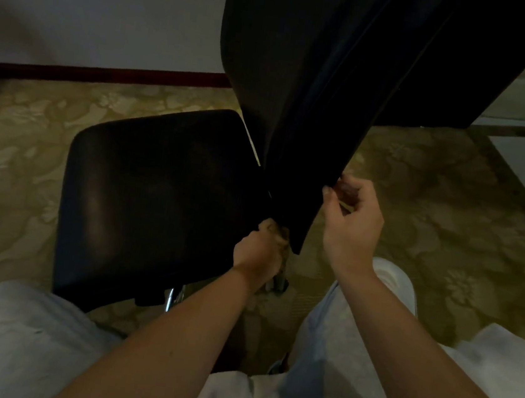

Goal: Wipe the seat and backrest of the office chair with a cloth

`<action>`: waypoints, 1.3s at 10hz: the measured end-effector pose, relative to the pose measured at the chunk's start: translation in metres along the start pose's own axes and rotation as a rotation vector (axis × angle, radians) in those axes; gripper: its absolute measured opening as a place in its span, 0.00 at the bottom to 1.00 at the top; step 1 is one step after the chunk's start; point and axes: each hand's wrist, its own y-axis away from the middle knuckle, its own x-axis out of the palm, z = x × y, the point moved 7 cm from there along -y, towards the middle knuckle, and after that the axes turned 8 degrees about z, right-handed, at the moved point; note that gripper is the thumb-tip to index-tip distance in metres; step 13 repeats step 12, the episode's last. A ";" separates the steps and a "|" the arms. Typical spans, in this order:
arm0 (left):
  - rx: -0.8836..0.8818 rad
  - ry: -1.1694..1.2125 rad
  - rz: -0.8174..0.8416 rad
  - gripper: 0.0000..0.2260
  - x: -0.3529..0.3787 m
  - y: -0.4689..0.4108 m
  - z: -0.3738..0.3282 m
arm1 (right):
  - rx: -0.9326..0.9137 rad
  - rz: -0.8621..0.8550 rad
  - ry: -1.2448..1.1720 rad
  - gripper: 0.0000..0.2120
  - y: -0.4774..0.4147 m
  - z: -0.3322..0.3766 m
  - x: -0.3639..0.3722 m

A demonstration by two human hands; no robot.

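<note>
Two hands work at the bottom of the backrest [316, 90], where it meets the seat [157, 193]. The cloth [275, 233] is bunched in the closed left hand [257, 257], pressed into that joint. The right hand [350, 222] pinches the backrest's edge, fingers curled. No wet or wiped streaks show, so I can't tell how much is done; probably mid-task. Patterned carpet [450, 204] lies around.

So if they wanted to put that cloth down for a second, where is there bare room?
Most of the seat is bare, from its front edge back toward the backrest. It is crowded at the seat's rear corner, where the left hand bunches the cloth and the right hand grips the backrest's edge.
</note>
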 end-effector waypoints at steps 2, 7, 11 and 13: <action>0.067 -0.175 0.012 0.12 -0.034 0.011 0.020 | 0.004 0.136 0.176 0.06 0.032 -0.028 0.011; 0.103 -0.186 0.013 0.21 -0.173 0.020 0.128 | -0.184 0.843 0.538 0.05 0.026 0.031 0.184; -0.048 -0.269 0.126 0.07 -0.254 -0.081 0.150 | 0.059 1.119 1.149 0.07 -0.141 0.030 0.300; -0.118 -0.283 0.197 0.05 -0.287 -0.093 0.140 | 0.131 1.265 1.226 0.19 -0.173 0.040 0.306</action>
